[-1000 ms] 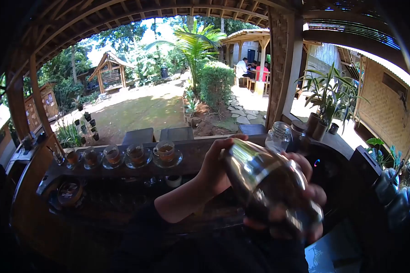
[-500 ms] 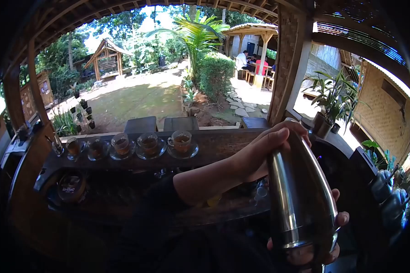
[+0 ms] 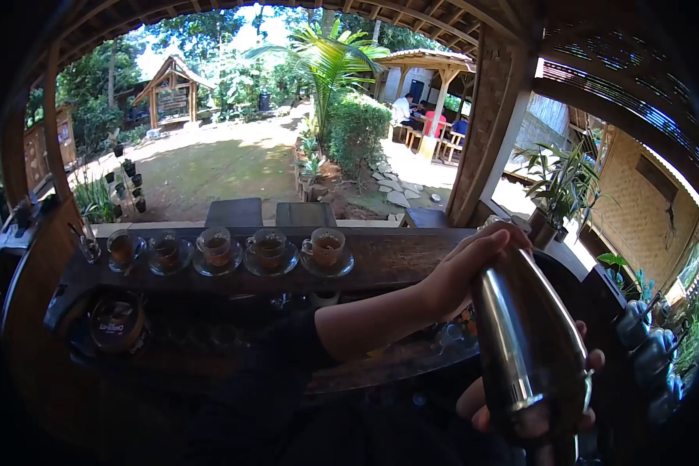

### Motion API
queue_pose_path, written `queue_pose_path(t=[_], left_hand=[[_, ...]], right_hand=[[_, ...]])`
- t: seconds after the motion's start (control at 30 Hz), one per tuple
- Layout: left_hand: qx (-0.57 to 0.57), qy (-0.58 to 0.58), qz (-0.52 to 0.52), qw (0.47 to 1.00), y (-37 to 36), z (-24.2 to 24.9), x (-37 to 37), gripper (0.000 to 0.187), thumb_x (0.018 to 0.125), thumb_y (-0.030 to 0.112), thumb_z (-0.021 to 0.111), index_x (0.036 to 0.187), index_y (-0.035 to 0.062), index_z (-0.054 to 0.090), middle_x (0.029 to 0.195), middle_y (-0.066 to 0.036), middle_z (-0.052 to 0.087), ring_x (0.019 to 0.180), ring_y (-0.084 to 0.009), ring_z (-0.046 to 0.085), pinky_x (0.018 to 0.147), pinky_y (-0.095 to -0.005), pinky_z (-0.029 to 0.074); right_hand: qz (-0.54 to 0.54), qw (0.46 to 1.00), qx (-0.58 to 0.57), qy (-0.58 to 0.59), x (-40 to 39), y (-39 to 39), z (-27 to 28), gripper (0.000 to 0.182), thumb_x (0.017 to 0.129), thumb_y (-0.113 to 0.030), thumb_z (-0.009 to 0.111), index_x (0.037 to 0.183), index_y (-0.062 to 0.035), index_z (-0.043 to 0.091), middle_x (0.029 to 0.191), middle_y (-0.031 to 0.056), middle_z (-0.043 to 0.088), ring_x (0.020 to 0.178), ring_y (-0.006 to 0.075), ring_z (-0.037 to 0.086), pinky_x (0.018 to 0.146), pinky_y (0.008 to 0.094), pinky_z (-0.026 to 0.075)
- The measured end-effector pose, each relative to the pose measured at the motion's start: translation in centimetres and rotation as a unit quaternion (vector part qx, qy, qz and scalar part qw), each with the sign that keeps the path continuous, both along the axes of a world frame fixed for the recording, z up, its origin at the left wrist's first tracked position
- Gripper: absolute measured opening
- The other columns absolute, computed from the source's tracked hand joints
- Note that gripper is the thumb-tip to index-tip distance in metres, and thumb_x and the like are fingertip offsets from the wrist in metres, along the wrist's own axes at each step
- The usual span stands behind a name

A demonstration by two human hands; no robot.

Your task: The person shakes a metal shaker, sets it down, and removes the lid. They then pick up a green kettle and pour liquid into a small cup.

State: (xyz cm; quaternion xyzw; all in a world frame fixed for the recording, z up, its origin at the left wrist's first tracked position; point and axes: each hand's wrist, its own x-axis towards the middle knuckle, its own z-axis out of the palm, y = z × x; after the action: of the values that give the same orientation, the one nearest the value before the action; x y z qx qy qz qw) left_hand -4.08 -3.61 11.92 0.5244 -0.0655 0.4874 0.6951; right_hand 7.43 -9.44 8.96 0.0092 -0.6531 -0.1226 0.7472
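Observation:
A shiny steel cocktail shaker (image 3: 530, 342) is held tilted at the right of the head view, its narrow end up and away from me. My left hand (image 3: 474, 264) is closed over the narrow top, with the forearm reaching across from the left in a dark sleeve. Around the wide lower part wraps my right hand (image 3: 478, 404); its fingertips show on the far side, and much of it is hidden by the shaker or in shadow. To the left, several glass cups on saucers stand in a row on the wooden counter (image 3: 400, 260), the nearest being a cup of brown drink (image 3: 326, 247).
A round labelled tub (image 3: 118, 322) sits on the lower shelf at left. Dark kettle-like pots (image 3: 651, 353) stand at the far right, below a potted plant (image 3: 555, 182). Stools (image 3: 304, 214) line the counter's far side. People sit under a shelter (image 3: 435, 116) beyond the garden.
The shaker, with both hands on it, sits slightly farther right and lower in view. The camera view has shifted a little. Both hands keep their hold.

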Motion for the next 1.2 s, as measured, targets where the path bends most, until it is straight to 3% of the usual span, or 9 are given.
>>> queue_pose_path(t=[0.2, 0.43, 0.67, 0.73, 0.83, 0.93, 1.0, 1.13, 1.2], left_hand=[[-0.418, 0.078, 0.09, 0.901, 4.3, -8.3, -0.9, 0.044, 0.084, 0.047, 0.05, 0.107, 0.0092, 0.056, 0.094, -0.006, 0.062, 0.089, -0.022, 0.061, 0.085, -0.038, 0.047], [-0.099, 0.016, 0.012, 0.995, -1.2, -1.3, -0.1, 0.048, 0.087, 0.044, 0.051, 0.11, 0.0017, 0.05, 0.106, -0.012, 0.055, 0.098, -0.0248, 0.057, 0.089, -0.039, 0.044], [-0.384, 0.052, 0.01, 0.922, 5.7, -10.9, 1.9, 0.041, 0.087, 0.044, 0.049, 0.106, 0.0081, 0.053, 0.091, -0.008, 0.062, 0.081, -0.0215, 0.063, 0.075, -0.0378, 0.05], [-0.329, 0.061, 0.014, 0.942, 4.8, -8.2, 3.2, 0.04, 0.088, 0.044, 0.049, 0.108, 0.0089, 0.053, 0.092, -0.008, 0.061, 0.084, -0.0207, 0.062, 0.076, -0.0371, 0.05], [-0.139, 0.043, 0.027, 0.989, 0.3, -1.5, 5.5, 0.044, 0.088, 0.044, 0.05, 0.114, 0.0091, 0.05, 0.102, -0.01, 0.058, 0.097, -0.0216, 0.058, 0.086, -0.0376, 0.046], [-0.036, 0.016, -0.012, 0.999, 1.5, -1.9, 7.7, 0.045, 0.087, 0.042, 0.052, 0.114, 0.0068, 0.049, 0.106, -0.012, 0.058, 0.098, -0.0245, 0.058, 0.089, -0.039, 0.045], [-0.234, -0.007, 0.015, 0.972, 5.0, -5.0, 9.0, 0.043, 0.088, 0.041, 0.049, 0.113, 0.0064, 0.051, 0.103, -0.012, 0.06, 0.097, -0.0239, 0.059, 0.087, -0.0386, 0.046], [-0.23, -0.119, -0.381, 0.888, 12.4, -14.7, 10.0, 0.042, 0.087, 0.04, 0.044, 0.109, 0.0059, 0.056, 0.103, -0.013, 0.063, 0.092, -0.025, 0.062, 0.083, -0.0448, 0.049], [-0.308, -0.015, -0.032, 0.951, 6.7, -7.4, 11.6, 0.04, 0.087, 0.039, 0.045, 0.108, 0.0062, 0.055, 0.1, -0.012, 0.062, 0.093, -0.0251, 0.061, 0.085, -0.0429, 0.048]], right_hand=[[-0.07, 0.98, -0.187, 0.0, 0.7, 7.0, -2.3, 0.095, 0.061, -0.025, 0.084, 0.13, -0.0084, 0.022, 0.127, 0.0188, 0.039, 0.118, 0.0341, 0.044, 0.099, 0.047, 0.038], [-0.019, 1.0, 0.021, -0.003, 1.0, -0.8, -2.6, 0.109, 0.063, -0.042, 0.08, 0.142, -0.0252, 0.007, 0.138, 0.0146, 0.027, 0.121, 0.0356, 0.041, 0.095, 0.051, 0.044], [0.053, 0.951, -0.283, 0.112, 4.0, 7.0, -2.7, 0.095, 0.065, -0.022, 0.081, 0.133, -0.0081, 0.016, 0.128, 0.0212, 0.039, 0.117, 0.0326, 0.045, 0.099, 0.0421, 0.038], [0.079, 0.987, -0.12, 0.077, 5.7, 5.5, -1.6, 0.092, 0.068, -0.014, 0.077, 0.137, -0.0077, 0.018, 0.132, 0.0239, 0.038, 0.122, 0.033, 0.041, 0.102, 0.0462, 0.035], [-0.136, 0.99, -0.032, 0.023, 7.9, 1.7, -3.0, 0.102, 0.069, -0.075, 0.054, 0.143, -0.0251, 0.004, 0.141, 0.0287, 0.016, 0.127, 0.0407, 0.032, 0.101, 0.0545, 0.036], [0.072, 0.993, 0.089, -0.006, 8.2, 2.5, -3.8, 0.108, 0.063, -0.073, 0.063, 0.143, -0.026, 0.008, 0.141, 0.0238, 0.018, 0.127, 0.0401, 0.032, 0.102, 0.0534, 0.036], [-0.026, 0.999, -0.014, -0.037, 9.8, 4.8, -1.8, 0.101, 0.061, -0.041, 0.083, 0.135, -0.0087, 0.022, 0.131, 0.0188, 0.037, 0.119, 0.0332, 0.044, 0.097, 0.0464, 0.043], [-0.102, 0.969, -0.223, -0.012, 12.9, 9.2, -3.8, 0.098, 0.058, -0.03, 0.086, 0.132, -0.0081, 0.025, 0.125, 0.0194, 0.044, 0.115, 0.0319, 0.047, 0.095, 0.0411, 0.041], [-0.055, 0.979, -0.136, -0.143, 14.2, 6.1, -0.4, 0.098, 0.058, -0.036, 0.086, 0.132, -0.0145, 0.026, 0.133, 0.0212, 0.037, 0.119, 0.0314, 0.044, 0.099, 0.0435, 0.038]])
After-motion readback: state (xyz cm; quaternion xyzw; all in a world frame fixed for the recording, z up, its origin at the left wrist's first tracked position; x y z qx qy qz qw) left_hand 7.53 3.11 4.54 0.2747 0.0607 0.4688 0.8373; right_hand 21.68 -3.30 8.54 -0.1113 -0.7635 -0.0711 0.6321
